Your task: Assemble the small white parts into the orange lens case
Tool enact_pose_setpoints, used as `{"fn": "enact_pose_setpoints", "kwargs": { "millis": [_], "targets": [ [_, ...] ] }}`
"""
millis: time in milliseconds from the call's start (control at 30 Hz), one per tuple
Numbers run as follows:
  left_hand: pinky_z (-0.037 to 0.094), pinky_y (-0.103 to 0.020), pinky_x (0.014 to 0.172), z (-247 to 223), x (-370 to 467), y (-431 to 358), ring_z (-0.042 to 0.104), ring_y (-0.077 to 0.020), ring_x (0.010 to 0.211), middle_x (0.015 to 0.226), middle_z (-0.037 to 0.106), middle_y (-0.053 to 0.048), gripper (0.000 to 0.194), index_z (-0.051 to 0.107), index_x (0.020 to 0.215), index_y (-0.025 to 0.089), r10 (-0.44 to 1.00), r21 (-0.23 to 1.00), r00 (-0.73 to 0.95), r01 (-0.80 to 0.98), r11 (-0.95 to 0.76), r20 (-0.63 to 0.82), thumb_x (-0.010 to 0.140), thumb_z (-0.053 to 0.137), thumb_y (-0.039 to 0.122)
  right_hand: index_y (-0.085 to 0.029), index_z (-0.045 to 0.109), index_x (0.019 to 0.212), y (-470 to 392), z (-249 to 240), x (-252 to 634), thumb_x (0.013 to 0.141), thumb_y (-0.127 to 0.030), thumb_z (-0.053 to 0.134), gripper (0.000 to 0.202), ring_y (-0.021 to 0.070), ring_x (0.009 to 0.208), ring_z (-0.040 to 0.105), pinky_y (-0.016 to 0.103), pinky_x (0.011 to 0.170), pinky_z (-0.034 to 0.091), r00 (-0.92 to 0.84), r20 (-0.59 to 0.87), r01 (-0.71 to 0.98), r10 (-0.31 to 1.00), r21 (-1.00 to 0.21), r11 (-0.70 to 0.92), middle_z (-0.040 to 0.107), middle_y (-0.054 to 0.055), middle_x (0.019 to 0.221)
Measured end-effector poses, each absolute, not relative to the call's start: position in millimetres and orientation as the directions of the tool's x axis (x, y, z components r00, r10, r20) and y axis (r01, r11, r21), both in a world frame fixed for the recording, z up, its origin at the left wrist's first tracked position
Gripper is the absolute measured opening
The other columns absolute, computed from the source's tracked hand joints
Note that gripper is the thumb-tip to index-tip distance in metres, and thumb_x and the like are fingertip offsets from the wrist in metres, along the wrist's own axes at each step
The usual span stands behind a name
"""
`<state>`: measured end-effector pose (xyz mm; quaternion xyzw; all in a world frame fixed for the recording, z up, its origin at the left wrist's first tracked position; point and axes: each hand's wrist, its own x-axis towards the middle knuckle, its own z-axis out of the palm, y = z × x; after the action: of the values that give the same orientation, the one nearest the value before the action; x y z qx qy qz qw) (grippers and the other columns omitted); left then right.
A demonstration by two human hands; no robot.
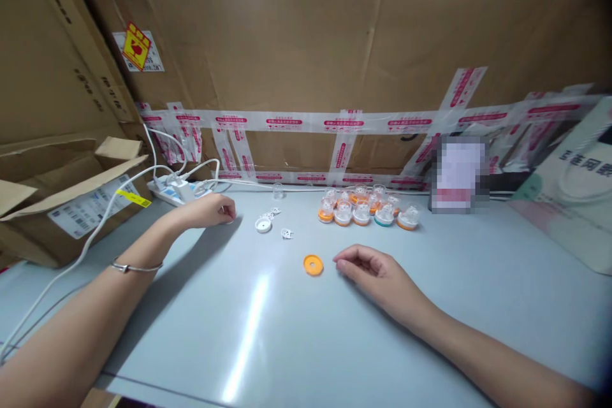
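Both forearms lie nearest the camera, resting on the pale grey glossy worktop [268, 344]. Right hand [370, 271]: fingers loosely curled, empty, fingertips just beside the flat orange plastic ring cap [313, 264], not touching. Left hand [213, 210]: curled closed near the white power strip [174, 190]; whether it pinches anything cannot be told. Near it lie a white round cap [262, 224] and small white plastic pieces [287, 233]. Cluster of small clear capsules with orange and teal bases [366, 207] stands well behind the ring. Judgement: part pickup stage. Next move would call for a fingertip pinch on the thin ring's edge, since it lies flat.
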<state>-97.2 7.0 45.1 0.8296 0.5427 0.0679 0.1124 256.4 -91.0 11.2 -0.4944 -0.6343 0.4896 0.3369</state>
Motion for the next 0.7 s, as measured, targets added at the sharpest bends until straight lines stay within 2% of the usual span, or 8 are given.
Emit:
{"fn": "enact_pose_setpoints", "kwargs": {
  "millis": [133,200,267,333,567,700],
  "targets": [
    [0.042,-0.023,0.060,56.3,-51.4,-19.3,0.057,-0.0136,0.065,0.074,0.065,-0.002,0.012,0.061,0.077,0.019,0.895,0.297,0.425,0.845,-0.445,0.135,0.078,0.050,0.023,-0.017,0.063,0.081,-82.6,12.7,261.2,0.072,-0.042,0.063,0.026,0.0117,0.068,0.054,0.025,0.068,0.042,-0.246,-0.065,0.196,0.967,-0.981,-0.016,0.060,0.000,0.072],
    [0.045,-0.025,0.066,56.6,-9.9,-42.4,0.058,-0.0140,0.072,0.080,0.065,-0.003,0.013,0.059,0.085,0.018,0.806,0.411,0.519,0.694,-0.591,0.284,0.084,0.047,0.023,-0.016,0.063,0.079,-75.2,12.5,266.0,0.070,-0.041,0.066,0.027,0.0108,0.067,0.053,0.025,0.068,0.042,-0.196,-0.076,0.101,0.978,-0.993,-0.057,0.060,-0.001,0.071],
    [0.045,-0.025,0.070,50.6,31.5,-65.1,0.059,-0.0136,0.075,0.083,0.064,-0.003,0.012,0.059,0.086,0.018,0.689,0.427,0.657,0.552,-0.716,0.306,0.084,0.047,0.019,-0.016,0.064,0.078,-68.1,11.4,271.2,0.067,-0.041,0.068,0.027,0.0105,0.068,0.054,0.025,0.068,0.042,-0.146,-0.082,-0.009,0.986,-0.996,-0.084,0.061,0.000,0.072],
    [0.044,-0.028,0.072,39.8,62.5,-80.7,0.059,-0.0146,0.077,0.085,0.064,-0.003,0.013,0.058,0.092,0.019,0.627,0.395,0.729,0.510,-0.764,0.273,0.085,0.047,0.017,-0.015,0.064,0.076,-63.5,10.2,275.1,0.066,-0.040,0.069,0.028,0.0105,0.068,0.054,0.025,0.067,0.042,-0.116,-0.094,-0.087,0.989,-0.991,-0.104,0.061,0.001,0.073],
    [0.039,-0.030,0.069,11.0,87.0,-80.2,0.060,-0.0163,0.073,0.081,0.065,-0.002,0.023,0.056,0.097,0.019,0.607,0.268,0.750,0.548,-0.793,0.263,0.076,0.051,0.011,-0.014,0.063,0.076,-64.5,7.5,275.1,0.066,-0.037,0.069,0.026,0.0096,0.067,0.054,0.024,0.067,0.041,-0.113,-0.081,-0.118,0.990,-0.988,-0.094,0.062,0.001,0.072],
    [0.040,-0.030,0.070,14.1,84.4,-76.8,0.059,-0.0160,0.073,0.081,0.063,-0.003,0.021,0.055,0.098,0.019,0.625,0.284,0.730,0.559,-0.779,0.277,0.079,0.050,0.014,-0.014,0.063,0.076,-64.2,5.6,274.3,0.067,-0.038,0.069,0.026,0.0100,0.067,0.055,0.025,0.067,0.041,-0.119,-0.069,-0.096,0.990,-0.992,-0.081,0.062,0.001,0.071]
  ]
}}
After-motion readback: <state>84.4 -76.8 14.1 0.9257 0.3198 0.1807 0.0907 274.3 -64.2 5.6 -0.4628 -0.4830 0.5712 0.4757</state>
